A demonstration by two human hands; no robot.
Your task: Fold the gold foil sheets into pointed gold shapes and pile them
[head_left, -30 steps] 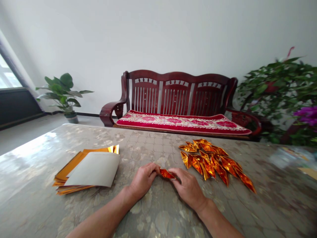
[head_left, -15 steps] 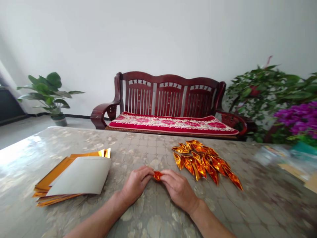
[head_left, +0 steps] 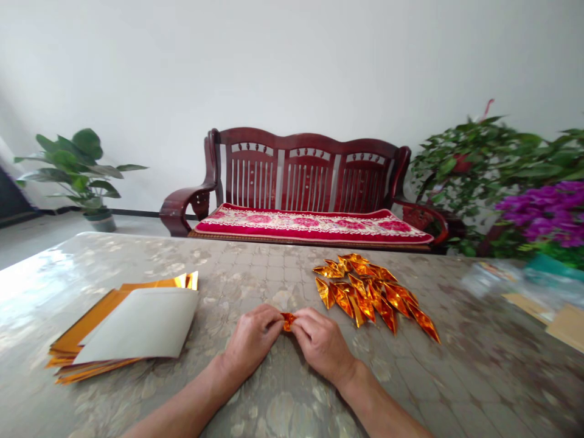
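A small folded gold foil paper piece point(head_left: 288, 322) is pinched between my two hands near the middle of the table. My left hand point(head_left: 255, 334) has its thumb and fingers closed on the piece's left end. On the right end, my right hand point(head_left: 323, 344) grips it in the same way. Most of the piece is hidden by my fingers; only its shiny orange-gold middle shows. To the right lie several pointed, folded gold foil shapes point(head_left: 365, 295) in a cluster. On the left is a stack of gold foil paper sheets point(head_left: 98, 316), topped by a pale sheet point(head_left: 141, 325) with its dull side up.
The table point(head_left: 283, 401) has a patterned, glossy cover. Plastic bags point(head_left: 495, 278) and tan card pieces point(head_left: 568, 327) lie at its right side, near purple flowers point(head_left: 542, 210). Beyond the far edge stands a dark wooden bench point(head_left: 305, 176); a potted plant point(head_left: 98, 219) is at the left.
Both hands keep hold of the folded foil piece, with my right fingers shifted slightly around it. The whole view has moved a little, so the surroundings appear farther left.
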